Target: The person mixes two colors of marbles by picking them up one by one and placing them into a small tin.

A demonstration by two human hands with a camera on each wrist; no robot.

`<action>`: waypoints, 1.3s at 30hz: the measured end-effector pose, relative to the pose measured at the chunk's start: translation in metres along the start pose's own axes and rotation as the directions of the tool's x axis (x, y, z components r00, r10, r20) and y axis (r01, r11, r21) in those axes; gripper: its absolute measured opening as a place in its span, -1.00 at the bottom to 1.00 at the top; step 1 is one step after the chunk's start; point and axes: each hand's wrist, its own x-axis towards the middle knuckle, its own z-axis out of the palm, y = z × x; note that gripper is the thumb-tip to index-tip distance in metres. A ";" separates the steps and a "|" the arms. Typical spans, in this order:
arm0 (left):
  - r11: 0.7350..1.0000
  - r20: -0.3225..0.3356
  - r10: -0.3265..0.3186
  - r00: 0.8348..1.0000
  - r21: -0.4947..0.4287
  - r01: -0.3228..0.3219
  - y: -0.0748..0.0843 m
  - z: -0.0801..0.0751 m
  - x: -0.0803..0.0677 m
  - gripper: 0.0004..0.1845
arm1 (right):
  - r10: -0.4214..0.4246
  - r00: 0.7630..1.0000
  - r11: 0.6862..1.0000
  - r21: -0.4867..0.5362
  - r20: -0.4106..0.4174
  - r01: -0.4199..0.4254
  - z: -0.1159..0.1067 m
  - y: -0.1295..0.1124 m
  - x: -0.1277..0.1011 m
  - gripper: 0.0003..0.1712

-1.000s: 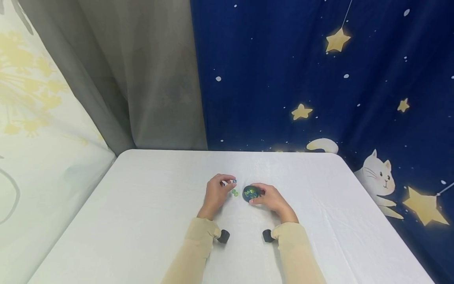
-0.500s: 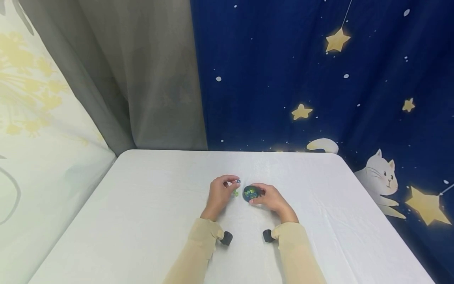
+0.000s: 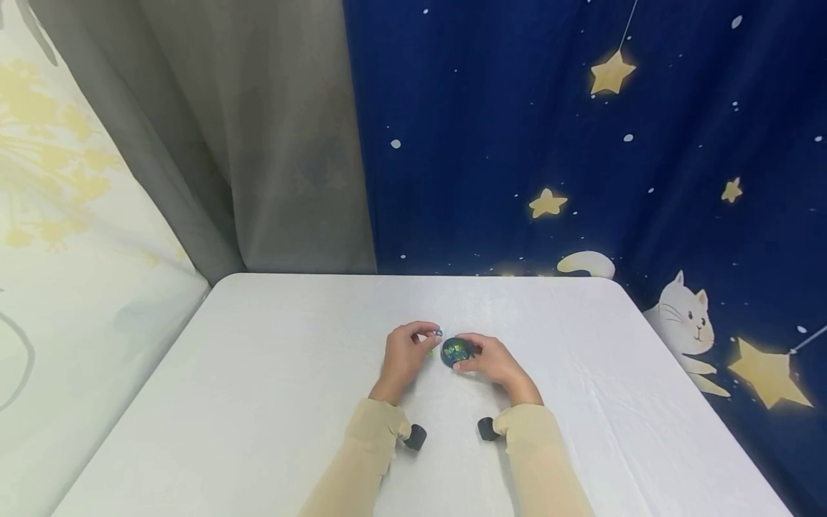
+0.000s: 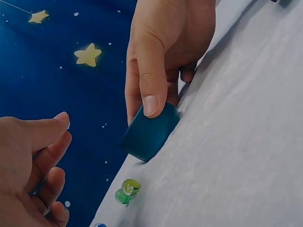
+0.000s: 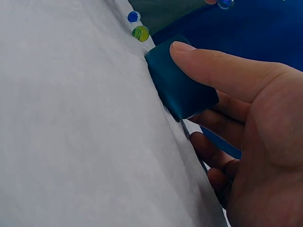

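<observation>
While the right hand (image 3: 494, 362) grips the small blue cup (image 3: 456, 352) standing on the white worktop (image 3: 258, 373), the left hand (image 3: 403, 355) pinches a marble (image 3: 438, 333) just beside it.

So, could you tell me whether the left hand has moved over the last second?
Yes: the left hand, pinching a marble, has shifted right, toward the blue dish.
</observation>
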 end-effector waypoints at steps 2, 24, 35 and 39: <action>1.000 0.004 -0.006 1.000 0.004 0.006 0.001 0.001 -0.001 -0.85 | -0.006 1.000 1.000 0.002 0.002 0.006 0.000 0.000 0.000 -0.32; 1.000 -0.005 -0.010 1.000 0.008 0.010 0.003 0.004 -0.001 -0.85 | -0.015 1.000 1.000 0.010 0.004 0.015 0.000 -0.001 0.000 -0.33; 0.995 -0.031 -0.051 0.998 0.080 0.053 -0.006 -0.011 0.003 -0.81 | 0.015 1.000 1.000 -0.002 0.006 -0.015 0.000 -0.001 0.000 -0.32; 0.989 -0.020 -0.074 0.997 0.125 0.076 -0.011 -0.018 0.005 -0.77 | 0.026 1.000 1.000 0.006 0.010 -0.026 0.000 -0.001 -0.001 -0.32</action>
